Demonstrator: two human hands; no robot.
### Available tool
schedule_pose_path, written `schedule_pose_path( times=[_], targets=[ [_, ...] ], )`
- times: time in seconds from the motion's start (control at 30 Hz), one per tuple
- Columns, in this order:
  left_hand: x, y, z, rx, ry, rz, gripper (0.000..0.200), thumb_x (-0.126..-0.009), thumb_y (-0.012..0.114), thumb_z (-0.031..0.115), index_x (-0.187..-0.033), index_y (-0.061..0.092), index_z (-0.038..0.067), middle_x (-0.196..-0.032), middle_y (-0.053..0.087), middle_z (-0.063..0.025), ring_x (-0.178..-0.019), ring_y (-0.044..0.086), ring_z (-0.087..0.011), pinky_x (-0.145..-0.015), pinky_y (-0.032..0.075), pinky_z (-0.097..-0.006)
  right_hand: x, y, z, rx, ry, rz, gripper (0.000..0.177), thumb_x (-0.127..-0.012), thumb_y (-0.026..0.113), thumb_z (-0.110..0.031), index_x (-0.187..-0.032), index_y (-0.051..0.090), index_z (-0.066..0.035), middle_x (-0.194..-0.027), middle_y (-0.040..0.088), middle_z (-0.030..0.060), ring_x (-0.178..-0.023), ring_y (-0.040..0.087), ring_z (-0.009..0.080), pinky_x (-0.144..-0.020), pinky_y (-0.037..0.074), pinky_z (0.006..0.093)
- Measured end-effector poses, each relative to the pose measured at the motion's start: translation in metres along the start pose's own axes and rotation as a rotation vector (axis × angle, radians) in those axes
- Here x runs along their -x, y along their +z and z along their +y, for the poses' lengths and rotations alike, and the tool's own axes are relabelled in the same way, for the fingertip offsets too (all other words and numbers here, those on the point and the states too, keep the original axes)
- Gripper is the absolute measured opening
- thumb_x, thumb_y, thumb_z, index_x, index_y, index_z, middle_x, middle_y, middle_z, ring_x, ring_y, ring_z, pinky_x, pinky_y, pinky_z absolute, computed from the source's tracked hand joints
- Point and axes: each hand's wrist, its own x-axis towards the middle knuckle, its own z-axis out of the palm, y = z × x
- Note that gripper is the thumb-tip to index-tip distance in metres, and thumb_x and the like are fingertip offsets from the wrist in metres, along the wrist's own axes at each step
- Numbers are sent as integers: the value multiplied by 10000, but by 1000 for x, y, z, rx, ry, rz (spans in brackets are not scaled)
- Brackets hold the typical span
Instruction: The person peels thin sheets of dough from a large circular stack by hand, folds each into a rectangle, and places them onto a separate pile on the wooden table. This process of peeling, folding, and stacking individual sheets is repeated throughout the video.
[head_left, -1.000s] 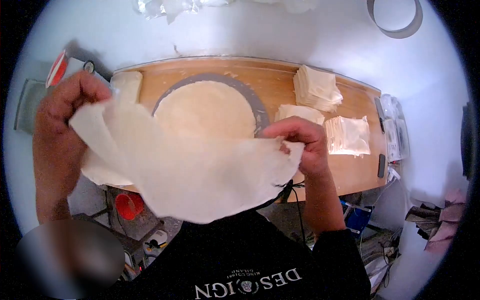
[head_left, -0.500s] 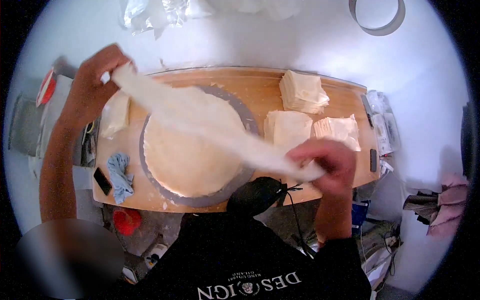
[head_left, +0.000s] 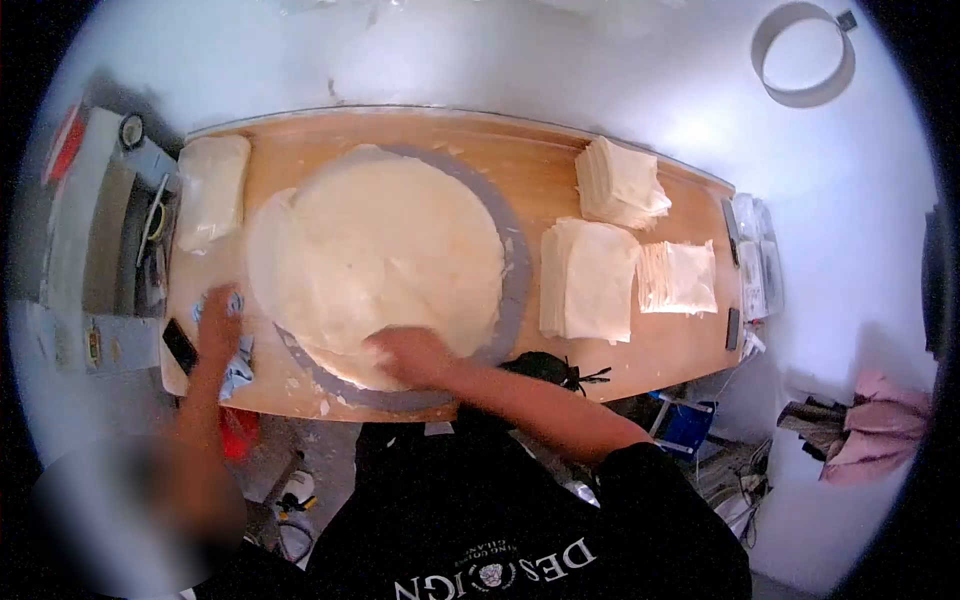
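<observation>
A wide stack of thin, round dough sheets lies on a grey round mat on the wooden table. The top sheet hangs past the mat on the left and has creases near the front. My right hand rests palm down on the front part of the dough, blurred, with its fingers pointing left and looking laid out. Off to the left, my left hand is closed over a crumpled blue cloth; parts of the cloth show on either side of the fingers.
Several stacks of cut dough sheets stand on the right of the table. A wrapped pale block lies at the back left, a phone at the front left. A black drawstring pouch sits by the front edge.
The dough sheet stretched between both hands in the air now lies on the stack. My left hand has come down to the cloth, my right hand leftward onto the dough. The view has shifted.
</observation>
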Motion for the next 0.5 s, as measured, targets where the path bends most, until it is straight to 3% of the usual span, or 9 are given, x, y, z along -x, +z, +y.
schedule_pose_path(
  times=[0.07,0.13,0.17,0.23,0.33,0.43,0.5],
  targets=[
    [41,57,-9,-52,206,-7,559,-754,668,65,-1287,500,78,-1321,495,-170,-1242,449,-356,-1078,330,-442,14,-23,56,78,181,168,385,-789,637,-207,-1154,610,-87,-1174,603,120,-1063,584,305,-930,463,406],
    [64,69,35,46,278,-158,602,-727,721,127,-1287,505,79,-1322,492,-172,-1260,435,-351,-1075,330,-452,19,-12,127,301,192,455,407,-778,644,-218,-1153,588,-71,-1128,598,147,-1056,575,314,-926,462,411],
    [67,85,48,110,300,-185,651,-694,763,162,-1285,505,77,-1332,476,-180,-1278,410,-359,-1071,338,-447,16,-15,142,308,183,446,407,-778,644,-218,-1153,588,-71,-1128,598,147,-1056,575,314,-926,462,411],
    [70,108,71,56,306,-212,685,-667,788,169,-1284,504,78,-1346,458,-186,-1284,395,-368,-1065,346,-446,10,-17,157,349,487,398,394,-769,643,-231,-1114,573,-56,-1050,592,178,-1035,572,327,-891,469,434],
    [69,132,84,53,289,-240,664,-657,797,164,-1256,525,75,-1345,454,-177,-1278,401,-354,-1040,370,-434,7,-4,159,367,548,387,364,-760,645,-246,-1057,565,-52,-998,591,188,-988,582,346,-844,476,448],
    [63,143,83,48,282,-143,570,-623,796,122,-1149,580,79,-1240,515,-154,-1195,465,-342,-985,409,-421,4,7,167,300,601,350,299,-764,637,-252,-981,569,-58,-975,604,177,-953,594,352,-799,481,452],
    [56,146,79,58,367,-89,312,-673,717,97,-969,621,85,-1037,567,-124,-1040,529,-319,-887,454,-418,2,12,174,267,607,379,257,-771,626,-251,-928,570,-55,-959,608,175,-930,595,356,-788,480,453]
  ],
)
